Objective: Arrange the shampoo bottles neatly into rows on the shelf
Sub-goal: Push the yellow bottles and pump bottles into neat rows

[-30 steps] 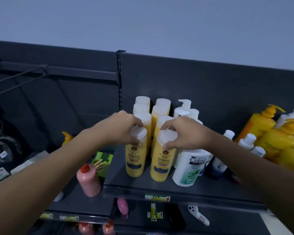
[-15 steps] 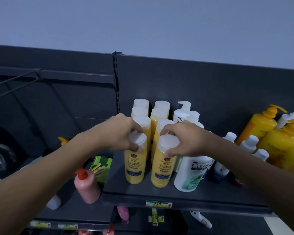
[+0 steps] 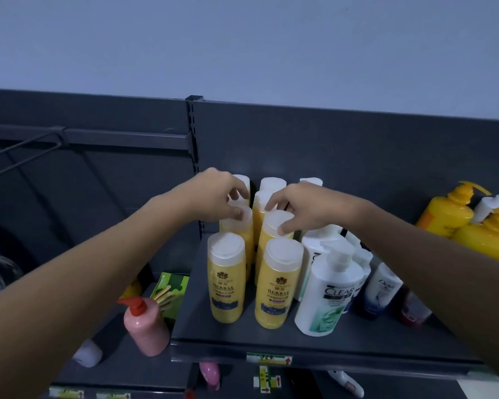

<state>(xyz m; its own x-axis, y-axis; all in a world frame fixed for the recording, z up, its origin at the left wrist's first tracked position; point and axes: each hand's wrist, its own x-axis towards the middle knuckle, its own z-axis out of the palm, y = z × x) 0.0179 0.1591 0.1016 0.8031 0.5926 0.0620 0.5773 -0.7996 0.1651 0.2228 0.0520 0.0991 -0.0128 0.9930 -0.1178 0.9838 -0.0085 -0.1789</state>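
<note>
Two rows of yellow herbal shampoo bottles with white caps stand on the dark shelf (image 3: 323, 348). The front pair, left bottle (image 3: 226, 280) and right bottle (image 3: 280, 283), stand free. My left hand (image 3: 216, 197) grips the cap of the second yellow bottle in the left row (image 3: 238, 226). My right hand (image 3: 306, 208) grips the cap of the second yellow bottle in the right row (image 3: 274, 226). More yellow bottles behind are partly hidden by my hands.
A white Clear pump bottle (image 3: 327, 292) stands right of the yellow rows, with a Dove bottle (image 3: 382, 289) beyond it. Large yellow pump bottles (image 3: 450, 214) fill the far right. A pink pump bottle (image 3: 144, 326) and a green box (image 3: 172, 286) sit on the lower left shelf.
Both hands let go of the front pair's caps and moved back onto the caps of the second pair. The view has come closer to the shelf.
</note>
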